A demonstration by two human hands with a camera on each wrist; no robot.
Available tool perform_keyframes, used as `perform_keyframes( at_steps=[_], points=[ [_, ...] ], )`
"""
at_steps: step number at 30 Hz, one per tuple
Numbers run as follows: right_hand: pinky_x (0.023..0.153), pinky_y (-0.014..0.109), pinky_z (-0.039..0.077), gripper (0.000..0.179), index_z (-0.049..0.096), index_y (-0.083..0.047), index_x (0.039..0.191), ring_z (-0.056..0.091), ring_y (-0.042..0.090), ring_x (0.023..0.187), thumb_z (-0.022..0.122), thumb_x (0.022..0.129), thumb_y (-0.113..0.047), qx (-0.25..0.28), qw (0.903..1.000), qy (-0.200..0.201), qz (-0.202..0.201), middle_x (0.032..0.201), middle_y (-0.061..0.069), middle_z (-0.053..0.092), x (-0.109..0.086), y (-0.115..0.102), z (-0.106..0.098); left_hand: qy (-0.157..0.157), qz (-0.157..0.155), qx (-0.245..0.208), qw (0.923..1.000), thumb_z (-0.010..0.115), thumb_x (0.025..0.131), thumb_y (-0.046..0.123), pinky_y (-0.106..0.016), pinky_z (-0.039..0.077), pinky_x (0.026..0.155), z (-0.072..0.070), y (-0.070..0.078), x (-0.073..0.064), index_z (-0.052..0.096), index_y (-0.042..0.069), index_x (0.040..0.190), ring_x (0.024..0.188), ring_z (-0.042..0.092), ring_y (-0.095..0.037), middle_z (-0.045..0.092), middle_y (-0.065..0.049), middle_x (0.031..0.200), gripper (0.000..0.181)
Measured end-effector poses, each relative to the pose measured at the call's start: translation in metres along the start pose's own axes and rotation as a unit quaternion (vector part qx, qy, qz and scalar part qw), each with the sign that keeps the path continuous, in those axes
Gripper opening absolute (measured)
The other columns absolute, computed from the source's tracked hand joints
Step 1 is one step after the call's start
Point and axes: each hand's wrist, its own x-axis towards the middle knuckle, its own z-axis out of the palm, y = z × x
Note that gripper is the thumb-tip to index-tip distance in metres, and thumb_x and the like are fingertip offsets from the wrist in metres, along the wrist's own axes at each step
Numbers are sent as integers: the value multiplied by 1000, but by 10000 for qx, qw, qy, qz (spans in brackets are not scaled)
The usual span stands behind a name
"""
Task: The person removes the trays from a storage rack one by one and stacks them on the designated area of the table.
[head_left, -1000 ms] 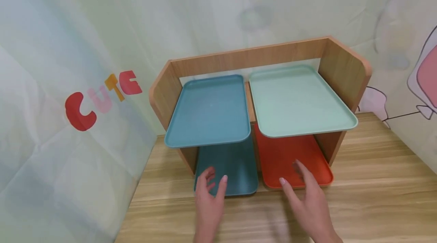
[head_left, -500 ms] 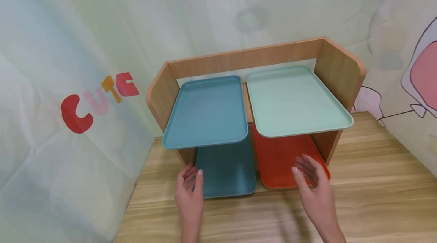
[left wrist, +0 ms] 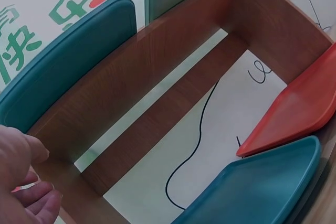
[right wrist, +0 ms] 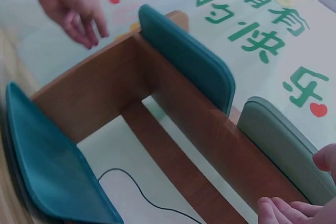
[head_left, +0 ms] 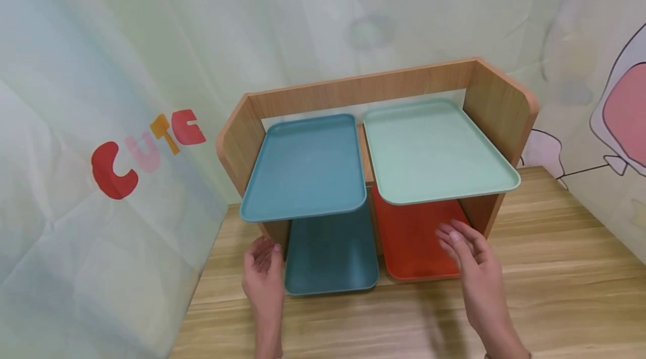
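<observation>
A two-tier wooden shelf [head_left: 368,84] holds trays on both levels. On top lie a blue tray [head_left: 308,171] and a mint green tray [head_left: 439,151], their front ends jutting past the board. Below them are a dark teal tray [head_left: 333,258] and a red tray [head_left: 416,238]. My left hand [head_left: 263,277] hovers by the shelf's left side panel [left wrist: 68,192], fingers loosely bent and holding nothing. On the other side, my right hand [head_left: 479,275], also holding nothing, overlaps the red tray's right front corner in the head view, near the right side panel [head_left: 497,112].
The shelf stands on a wood-grain table [head_left: 363,325]. Behind it and to the left hangs a pale printed cloth [head_left: 303,22] with colourful letters. At the right, the cloth bears a pink balloon print [head_left: 626,112].
Both hands have moved apart: the left from the teal tray's front to the left panel, the right outward along the red tray. The trays and shelf stay put.
</observation>
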Motion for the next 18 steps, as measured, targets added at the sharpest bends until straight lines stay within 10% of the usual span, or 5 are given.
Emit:
perform_keyframes(
  at_steps=[18],
  points=[
    [99,24,46,35,40,3,130,61,19,115,43,102,-18,2192,9695,-1033,380,118,7,64,16,-21,-8,560,406,22,9976,58,94,9,-11,44,88,-4,-15,36,55,1,123,105,57,-13,61,-10,115,30]
  ],
)
